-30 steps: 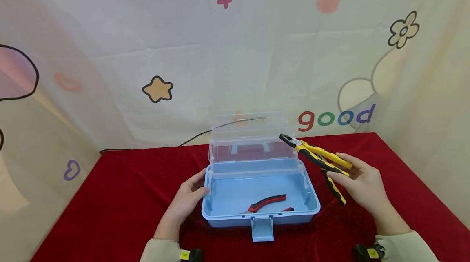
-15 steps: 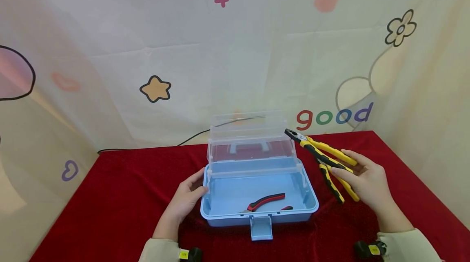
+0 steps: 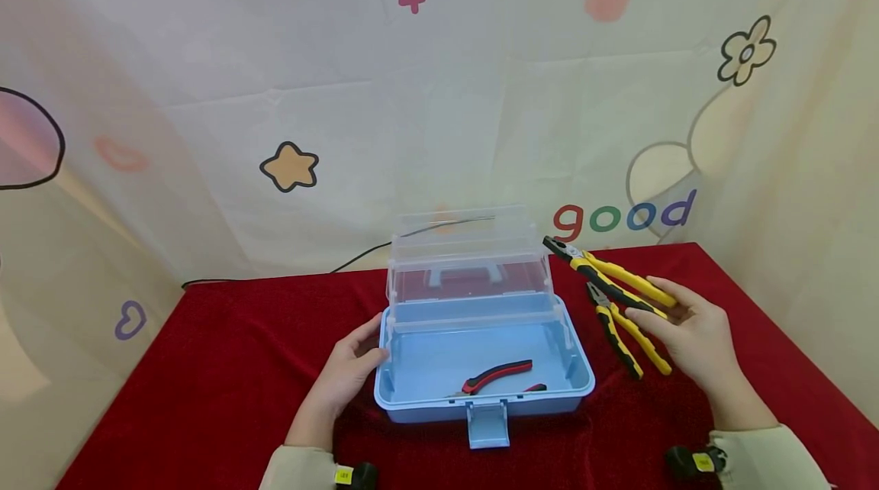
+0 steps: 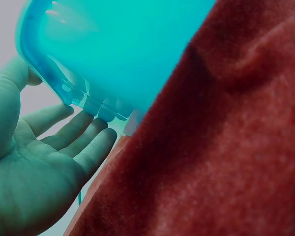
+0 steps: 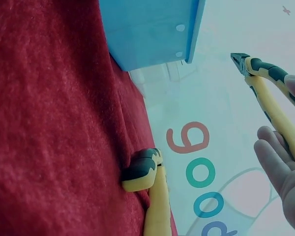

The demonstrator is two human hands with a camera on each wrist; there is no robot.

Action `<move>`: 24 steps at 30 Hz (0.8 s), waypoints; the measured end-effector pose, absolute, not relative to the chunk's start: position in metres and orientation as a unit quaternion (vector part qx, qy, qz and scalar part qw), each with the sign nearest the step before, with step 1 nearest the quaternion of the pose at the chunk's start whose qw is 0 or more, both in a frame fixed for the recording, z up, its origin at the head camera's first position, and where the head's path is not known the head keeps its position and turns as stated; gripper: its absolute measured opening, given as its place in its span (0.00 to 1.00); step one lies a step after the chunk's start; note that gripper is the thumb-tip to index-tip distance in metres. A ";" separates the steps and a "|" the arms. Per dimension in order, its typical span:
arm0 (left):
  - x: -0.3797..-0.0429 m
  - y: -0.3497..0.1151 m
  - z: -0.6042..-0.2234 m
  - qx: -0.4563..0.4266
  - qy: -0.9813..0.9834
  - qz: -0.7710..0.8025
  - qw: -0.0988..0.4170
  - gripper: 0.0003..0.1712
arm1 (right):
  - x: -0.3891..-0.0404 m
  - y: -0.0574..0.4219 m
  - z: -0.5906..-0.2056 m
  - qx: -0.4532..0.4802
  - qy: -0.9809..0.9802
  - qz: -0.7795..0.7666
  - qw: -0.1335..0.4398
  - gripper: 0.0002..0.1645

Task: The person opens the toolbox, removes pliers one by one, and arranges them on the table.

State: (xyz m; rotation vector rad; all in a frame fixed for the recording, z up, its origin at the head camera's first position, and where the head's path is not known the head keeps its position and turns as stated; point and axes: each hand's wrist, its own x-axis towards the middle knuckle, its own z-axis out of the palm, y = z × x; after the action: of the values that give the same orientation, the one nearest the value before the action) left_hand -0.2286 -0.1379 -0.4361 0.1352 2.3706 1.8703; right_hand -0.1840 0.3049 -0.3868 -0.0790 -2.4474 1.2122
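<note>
A light blue toolbox [image 3: 481, 407] stands open on the red cloth, its clear lid [image 3: 470, 261] tipped back. Red-and-black pliers [image 3: 497, 375] lie inside near the front wall. My left hand [image 3: 350, 372] rests with straight fingers against the box's left wall [image 4: 128, 44], thumb at the rim. My right hand [image 3: 693, 337] pinches yellow-and-black pliers [image 3: 611, 280] by the handles, held in the air to the right of the lid, nose pointing toward the lid. In the right wrist view these pliers [image 5: 270, 93] sit between thumb and fingers. A second yellow-and-black pair [image 3: 625, 333] lies on the cloth under them.
The red cloth [image 3: 226, 368] covers the table, with a printed curtain [image 3: 288, 108] hanging close behind it. A black cable [image 3: 357, 257] runs along the back edge behind the box. A blue latch tab [image 3: 489, 429] sticks out from the box front.
My right hand has carried the held pliers a little to the right, away from the lid. The second pair on the cloth now shows fully. The left hand and box stayed put.
</note>
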 end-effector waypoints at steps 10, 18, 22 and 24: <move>-0.229 -0.138 -0.436 0.046 0.781 0.619 0.060 0.33 | -0.184 0.309 -0.387 -0.046 -0.874 0.438 0.207 0.35; -0.228 -0.138 -0.436 0.042 0.783 0.617 0.063 0.33 | -0.184 0.313 -0.389 -0.056 -0.879 0.431 0.194 0.36; -0.228 -0.138 -0.436 0.044 0.783 0.617 0.061 0.33 | -0.186 0.316 -0.391 -0.063 -0.883 0.424 0.190 0.36; -0.228 -0.138 -0.436 0.044 0.784 0.617 0.062 0.33 | -0.186 0.318 -0.391 -0.068 -0.885 0.421 0.186 0.37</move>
State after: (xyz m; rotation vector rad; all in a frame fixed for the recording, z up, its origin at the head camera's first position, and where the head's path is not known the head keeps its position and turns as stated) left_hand -0.2282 -0.1378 -0.4364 0.1319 2.3694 1.8641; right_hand -0.1861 0.3179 -0.3913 -0.1927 -2.4925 1.1863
